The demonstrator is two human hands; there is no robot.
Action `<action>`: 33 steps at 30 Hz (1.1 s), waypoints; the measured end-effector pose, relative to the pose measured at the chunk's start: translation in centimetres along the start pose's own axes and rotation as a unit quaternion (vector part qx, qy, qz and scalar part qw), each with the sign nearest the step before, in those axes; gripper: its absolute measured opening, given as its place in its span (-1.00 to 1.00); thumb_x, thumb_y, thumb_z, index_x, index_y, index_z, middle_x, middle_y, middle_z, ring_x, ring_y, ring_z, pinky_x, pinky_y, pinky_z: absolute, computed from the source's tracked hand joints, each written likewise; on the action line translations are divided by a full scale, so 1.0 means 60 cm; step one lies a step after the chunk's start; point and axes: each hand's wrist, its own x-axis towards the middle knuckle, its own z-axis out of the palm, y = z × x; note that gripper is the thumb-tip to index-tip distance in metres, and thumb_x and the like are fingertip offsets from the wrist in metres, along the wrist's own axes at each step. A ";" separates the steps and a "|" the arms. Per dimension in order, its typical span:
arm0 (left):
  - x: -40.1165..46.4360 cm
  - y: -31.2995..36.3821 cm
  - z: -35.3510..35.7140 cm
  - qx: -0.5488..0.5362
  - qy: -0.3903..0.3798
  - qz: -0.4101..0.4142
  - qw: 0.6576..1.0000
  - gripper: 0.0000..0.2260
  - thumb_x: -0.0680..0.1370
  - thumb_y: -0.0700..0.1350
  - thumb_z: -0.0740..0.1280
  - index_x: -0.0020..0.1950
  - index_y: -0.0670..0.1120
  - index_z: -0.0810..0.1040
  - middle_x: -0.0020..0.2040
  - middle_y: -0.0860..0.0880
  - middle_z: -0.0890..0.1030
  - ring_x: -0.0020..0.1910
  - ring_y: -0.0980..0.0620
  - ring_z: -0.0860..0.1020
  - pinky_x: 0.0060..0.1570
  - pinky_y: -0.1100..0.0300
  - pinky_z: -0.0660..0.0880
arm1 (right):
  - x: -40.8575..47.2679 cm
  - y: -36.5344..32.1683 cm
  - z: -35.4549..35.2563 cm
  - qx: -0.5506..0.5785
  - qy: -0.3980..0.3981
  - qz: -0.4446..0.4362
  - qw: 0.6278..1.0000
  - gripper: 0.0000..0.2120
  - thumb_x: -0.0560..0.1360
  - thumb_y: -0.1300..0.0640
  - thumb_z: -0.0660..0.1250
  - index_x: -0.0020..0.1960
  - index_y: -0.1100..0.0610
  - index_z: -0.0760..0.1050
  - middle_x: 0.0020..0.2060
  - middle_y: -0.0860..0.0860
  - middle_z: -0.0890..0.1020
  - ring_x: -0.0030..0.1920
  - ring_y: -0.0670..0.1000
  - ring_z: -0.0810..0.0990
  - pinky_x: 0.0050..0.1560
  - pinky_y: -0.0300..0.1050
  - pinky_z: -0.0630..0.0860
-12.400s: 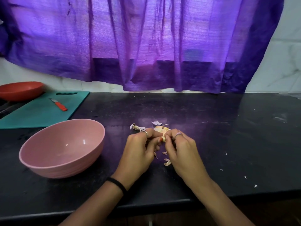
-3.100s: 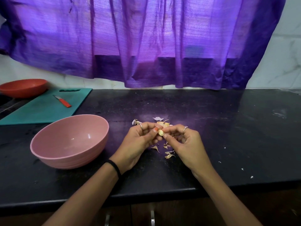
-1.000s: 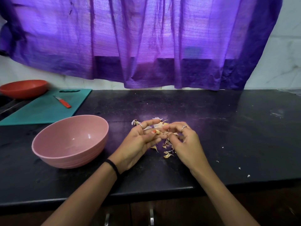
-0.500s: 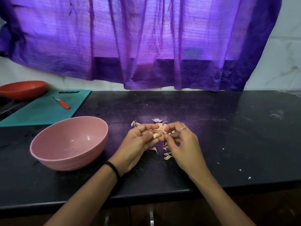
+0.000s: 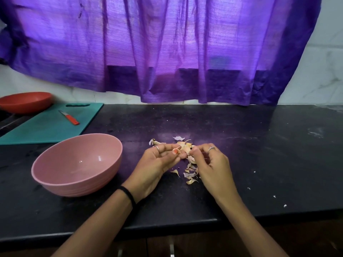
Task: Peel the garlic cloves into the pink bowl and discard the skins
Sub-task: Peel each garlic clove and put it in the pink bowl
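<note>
Fingertips of my left hand [image 5: 157,162] and right hand [image 5: 211,164] pinch a small papery-skinned garlic clove [image 5: 187,153] mid-frame; best to peel in short pulls, letting scraps fall clear of the round pink plastic bowl [image 5: 55,180] at left.

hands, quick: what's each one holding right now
Left hand: pinching a small pale garlic clove.
Right hand: fingers curled, picking at the same clove.

glossy plastic bowl [image 5: 55,175], papery skins [image 5: 191,175]
</note>
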 end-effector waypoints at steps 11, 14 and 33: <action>-0.007 0.001 0.002 0.046 -0.044 0.019 0.998 -0.81 0.41 -0.22 0.35 -0.02 -0.12 0.68 -0.06 -0.07 0.66 -0.11 0.12 0.58 -0.04 0.33 0.53 | -0.004 -0.009 -0.002 0.016 -0.146 -0.001 0.989 -0.86 0.59 0.11 0.28 -0.14 0.04 0.54 -0.35 -0.10 0.57 -0.31 -0.16 0.51 -0.20 -0.13 0.50; -0.007 0.001 0.002 0.055 -0.047 0.019 0.997 -0.83 0.44 -0.24 0.34 -0.05 -0.10 0.69 -0.10 -0.11 0.63 -0.16 0.13 0.56 -0.06 0.32 0.53 | -0.004 -0.006 -0.002 0.008 -0.147 -0.014 0.989 -0.86 0.59 0.13 0.27 -0.14 0.08 0.51 -0.38 -0.10 0.53 -0.34 -0.15 0.47 -0.26 -0.14 0.47; 0.002 -0.011 -0.003 0.158 0.006 0.072 0.985 -0.93 0.49 -0.33 0.35 -0.16 -0.21 0.61 -0.38 0.01 0.62 -0.39 0.17 0.53 -0.30 0.36 0.51 | -0.004 -0.001 0.001 -0.141 -0.111 -0.137 0.974 -0.83 0.59 0.23 0.25 -0.19 0.17 0.44 -0.44 -0.18 0.37 -0.39 -0.15 0.36 -0.36 -0.35 0.24</action>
